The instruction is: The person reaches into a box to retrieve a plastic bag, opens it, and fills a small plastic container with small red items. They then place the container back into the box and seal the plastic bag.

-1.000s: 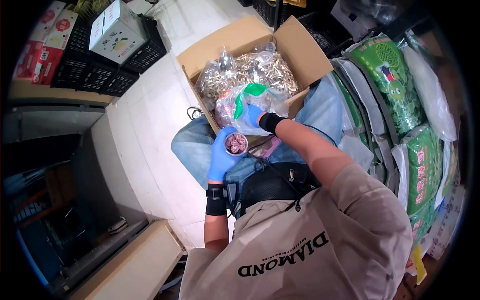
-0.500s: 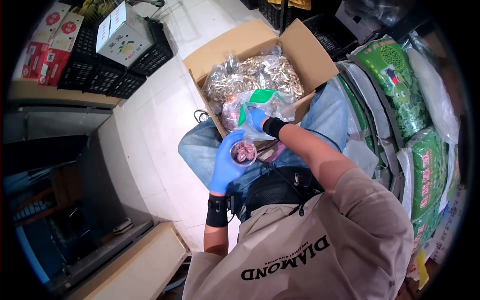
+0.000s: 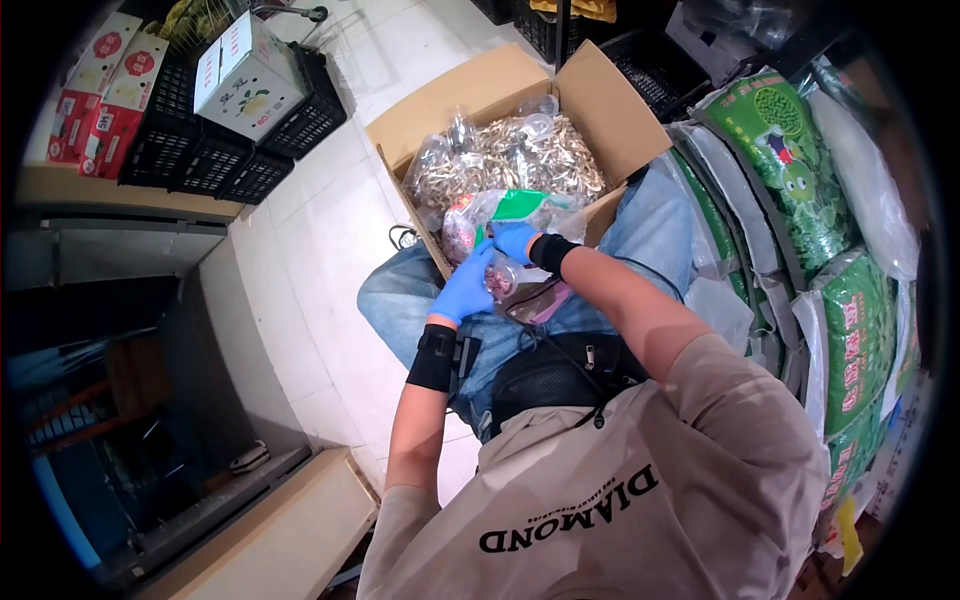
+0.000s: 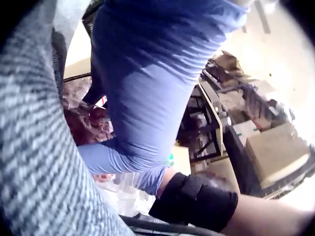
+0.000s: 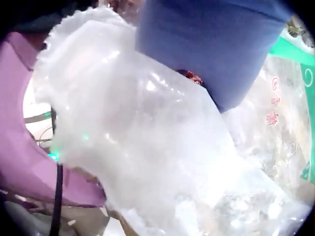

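Observation:
My left hand [image 3: 465,288], in a blue glove, holds a clear plastic cup [image 3: 502,281] with wrinkled dark-red dried fruit in it. The cup is tilted, and the left fingertips reach up close to my right hand [image 3: 515,242]. That hand, also gloved in blue, is at the mouth of a clear plastic bag [image 3: 517,205] with a green band and dark-red contents. In the right wrist view, milky plastic film [image 5: 147,123] covers part of the right glove [image 5: 211,44], and a bit of red shows beside it. I cannot tell what the right fingers hold.
The bag lies in an open cardboard box [image 3: 460,85] between the knees, on packs of pale dried strips [image 3: 550,155] and clear cups [image 3: 460,125]. Green printed sacks [image 3: 785,150] are stacked at the right. Black crates [image 3: 310,110] with a white carton [image 3: 250,85] stand back left.
My left hand has moved up and right with the cup, from apart to beside the right hand, and the cup has tipped. The right hand stays at the bag mouth.

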The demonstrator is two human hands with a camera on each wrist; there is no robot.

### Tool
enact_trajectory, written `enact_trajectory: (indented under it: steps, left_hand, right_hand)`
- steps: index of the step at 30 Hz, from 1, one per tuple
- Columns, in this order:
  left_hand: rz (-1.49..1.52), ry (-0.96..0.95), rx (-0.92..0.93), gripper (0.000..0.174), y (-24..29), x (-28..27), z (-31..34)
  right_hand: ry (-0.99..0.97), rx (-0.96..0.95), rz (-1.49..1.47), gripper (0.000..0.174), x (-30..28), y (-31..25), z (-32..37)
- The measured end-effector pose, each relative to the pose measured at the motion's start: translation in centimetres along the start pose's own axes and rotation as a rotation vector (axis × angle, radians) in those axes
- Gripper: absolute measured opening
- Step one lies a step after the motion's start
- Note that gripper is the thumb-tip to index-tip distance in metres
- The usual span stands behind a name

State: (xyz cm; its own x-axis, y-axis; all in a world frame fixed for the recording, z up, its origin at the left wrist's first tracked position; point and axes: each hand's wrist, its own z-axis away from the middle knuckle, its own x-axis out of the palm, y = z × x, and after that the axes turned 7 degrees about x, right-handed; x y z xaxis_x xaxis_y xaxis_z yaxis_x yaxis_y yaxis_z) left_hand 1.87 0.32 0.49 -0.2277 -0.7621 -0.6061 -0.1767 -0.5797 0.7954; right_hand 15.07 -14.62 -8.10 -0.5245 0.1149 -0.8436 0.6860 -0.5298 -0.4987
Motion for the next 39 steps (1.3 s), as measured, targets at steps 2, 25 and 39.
enact_trajectory:
  steps: [2, 25, 39]
  left_hand:
    - [-0.008, 0.011, -0.083, 0.091, -0.9, -0.2, 0.7]
    - [0.122, 0.098, -0.213, 0.109, -1.9, 0.3, 1.6]
    - [0.112, 0.13, -0.226, 0.112, -1.5, -0.1, 1.3]
  right_hand:
    - [-0.11, -0.059, 0.045, 0.026, 1.1, 0.6, -0.9]
    - [-0.352, 0.326, -0.277, 0.023, -0.3, 1.6, -0.3]
    - [-0.432, 0.379, -1.214, 0.031, -10.1, -2.4, 4.3]
